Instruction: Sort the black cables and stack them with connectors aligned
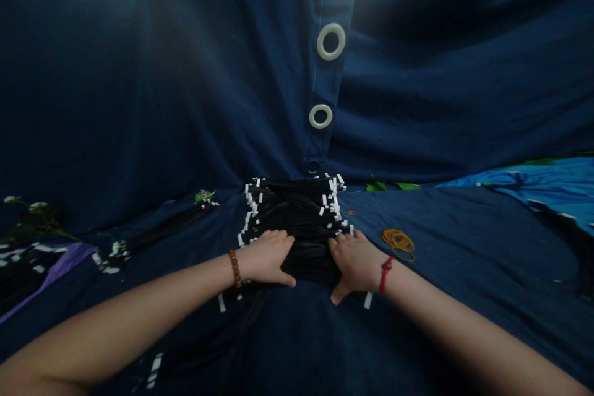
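**A:** What did we have under our fingers?

**B:** A bundle of black strands (297, 216), dense and dark, with small white tabs sticking out along its edges. Most of it lay just ahead of our fingertips, and its near end sat beneath them, on a navy cloth (445, 247).

**A:** Which way did it point?

**B:** Its long axis ran straight away from us, from our fingers toward a navy curtain (260, 74) with white eyelets (331, 41). The strands seemed to lie crosswise, with tabs at both sides, though the light was too dim for us to be sure.

**A:** And our hands?

**B:** The left hand (264, 257), below a wooden bead bracelet (234, 268), pressed its fingers (278, 238) together on the bundle's near left side. The right hand (355, 265), below a red cord (385, 275), clamped the near right side, its thumb splayed onto the cloth.

**A:** What lay nearby?

**B:** Orange rubber bands (398, 243) sat just beyond the right fingers. Well past the left fingers lay a thinner hank of black strands (162, 229), also tabbed white.
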`<state>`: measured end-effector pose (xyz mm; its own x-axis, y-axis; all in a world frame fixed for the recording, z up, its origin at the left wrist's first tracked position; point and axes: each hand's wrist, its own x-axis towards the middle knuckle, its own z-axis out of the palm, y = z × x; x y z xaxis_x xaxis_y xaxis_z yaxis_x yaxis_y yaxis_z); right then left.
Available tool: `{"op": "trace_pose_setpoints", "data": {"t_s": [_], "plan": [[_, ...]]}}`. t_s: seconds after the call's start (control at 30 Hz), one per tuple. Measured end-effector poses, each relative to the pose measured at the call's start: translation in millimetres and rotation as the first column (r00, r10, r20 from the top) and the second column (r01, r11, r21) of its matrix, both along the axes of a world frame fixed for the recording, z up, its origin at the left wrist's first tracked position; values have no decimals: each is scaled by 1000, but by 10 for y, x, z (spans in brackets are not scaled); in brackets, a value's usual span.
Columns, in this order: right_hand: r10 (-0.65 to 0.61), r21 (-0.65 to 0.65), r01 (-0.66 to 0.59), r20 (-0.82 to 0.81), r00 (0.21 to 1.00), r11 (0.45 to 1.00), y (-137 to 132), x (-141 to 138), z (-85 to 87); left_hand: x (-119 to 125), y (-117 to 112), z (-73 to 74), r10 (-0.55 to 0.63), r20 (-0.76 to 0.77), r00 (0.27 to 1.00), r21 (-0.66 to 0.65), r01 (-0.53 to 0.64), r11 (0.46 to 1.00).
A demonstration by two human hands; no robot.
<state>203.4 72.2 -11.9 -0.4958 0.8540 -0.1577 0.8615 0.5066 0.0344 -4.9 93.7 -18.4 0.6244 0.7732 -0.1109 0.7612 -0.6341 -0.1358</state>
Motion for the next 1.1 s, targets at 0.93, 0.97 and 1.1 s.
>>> {"op": "trace_pose_setpoints", "data": {"t_s": [0.93,0.97,1.1], "plan": [[83,2,-84,145,986,996,14,-377,209,15,-326,11,-38,130,991,237,6,972],[92,51,-100,144,985,994,-22,-371,312,-9,-319,52,-38,140,989,244,2,970],[154,289,-179,110,982,940,-130,-368,786,-84,-231,364,-27,179,983,310,-31,950]]}}
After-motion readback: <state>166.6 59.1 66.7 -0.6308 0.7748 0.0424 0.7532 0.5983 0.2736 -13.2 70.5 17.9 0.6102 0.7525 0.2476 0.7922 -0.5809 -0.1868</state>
